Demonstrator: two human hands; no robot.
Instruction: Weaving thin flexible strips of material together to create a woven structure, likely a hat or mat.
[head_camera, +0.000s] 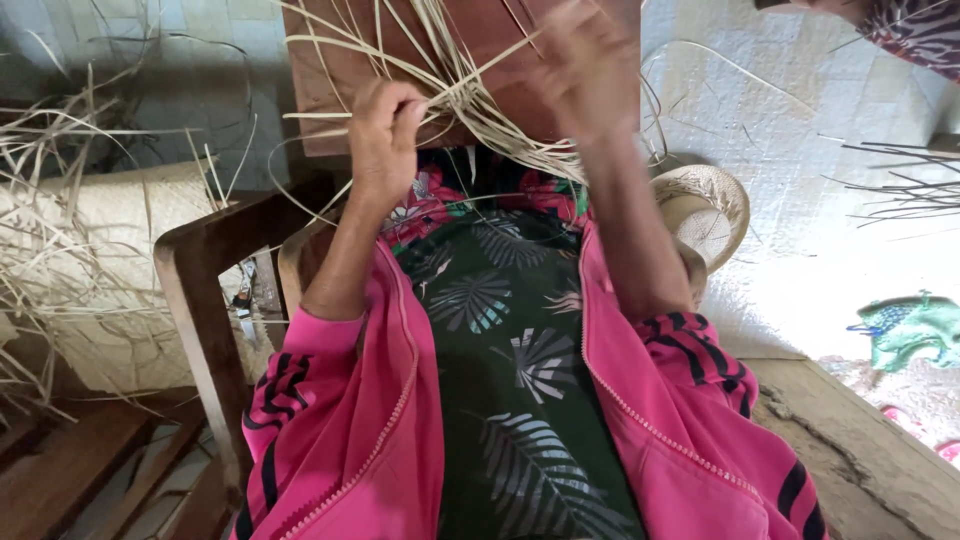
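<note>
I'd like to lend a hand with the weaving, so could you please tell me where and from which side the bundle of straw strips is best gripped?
Grip the straw strips at the crossing where they bunch together, beside the left hand that pinches them there. Come from the near, lap side: the loose ends fan out up and sideways over the brown board, so only the gathered middle is firm. The right hand is blurred.
</note>
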